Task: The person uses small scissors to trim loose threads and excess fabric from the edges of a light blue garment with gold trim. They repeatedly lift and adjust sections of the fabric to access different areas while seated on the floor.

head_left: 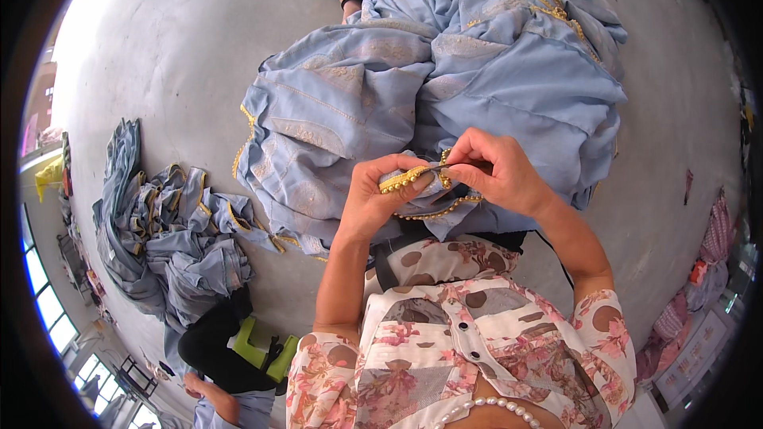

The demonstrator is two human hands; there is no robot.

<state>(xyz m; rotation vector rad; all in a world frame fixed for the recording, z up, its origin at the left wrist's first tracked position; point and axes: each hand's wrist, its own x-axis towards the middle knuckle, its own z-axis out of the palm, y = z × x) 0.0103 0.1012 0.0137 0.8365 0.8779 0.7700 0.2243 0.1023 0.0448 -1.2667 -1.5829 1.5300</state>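
Head view: gold trim [402,180] rises lengthwise rightward; left fingers [391,163] clamp it, right fingers [470,149] pinch dark tool [437,168].

Light-blue embroidered cloth [350,99] is heaped in loose folds; its gold beaded edging [401,181] is pinched in a curve, with a thin dark tool [436,168] held at it.

Grey floor [191,71] under blue-grey cloth heap [195,266], green stool [248,343]
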